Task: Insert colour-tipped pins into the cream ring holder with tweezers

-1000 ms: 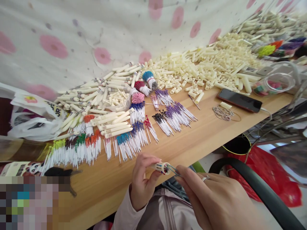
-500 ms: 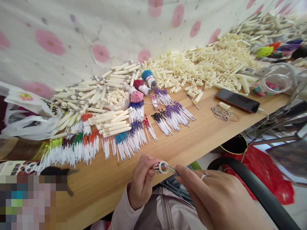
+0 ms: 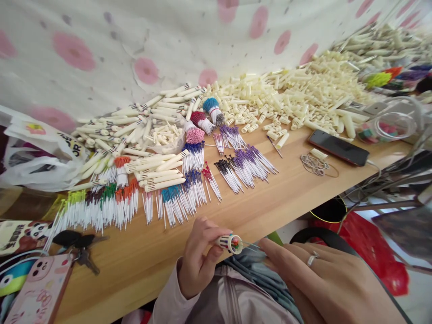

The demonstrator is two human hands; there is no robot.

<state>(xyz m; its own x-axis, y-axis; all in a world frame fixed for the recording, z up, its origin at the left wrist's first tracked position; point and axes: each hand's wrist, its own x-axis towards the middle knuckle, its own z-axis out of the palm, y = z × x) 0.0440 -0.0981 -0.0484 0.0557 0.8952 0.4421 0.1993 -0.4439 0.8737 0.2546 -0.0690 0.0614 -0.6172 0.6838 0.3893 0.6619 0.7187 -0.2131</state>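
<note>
In front of my lap, my left hand (image 3: 202, 256) is closed around a cream multicolour pen barrel (image 3: 224, 243), with its round open end turned to the right. Coloured bits show in the slots and inside the opening. My right hand (image 3: 310, 270), a ring on one finger, pinches thin pale rods (image 3: 250, 246) that reach toward that opening; their far ends inside the barrel are hard to make out. Past my hands on the wooden table (image 3: 263, 211) lie rows of white pen refills with coloured tips, among them blue (image 3: 173, 207), purple (image 3: 249, 164) and black (image 3: 229, 174).
Cream pen barrels (image 3: 135, 128) and small cream parts (image 3: 286, 92) are heaped along the curtain. At right lie a black phone (image 3: 339, 147), rubber bands (image 3: 313, 164) and a clear tub (image 3: 388, 128). At left are keys (image 3: 86, 256), a pink phone (image 3: 40, 290) and a plastic bag (image 3: 40, 157).
My right hand has drawn back right and slightly down, with the thin rods. The barrel in my left hand has shifted slightly right and down. The camera view has moved a little.
</note>
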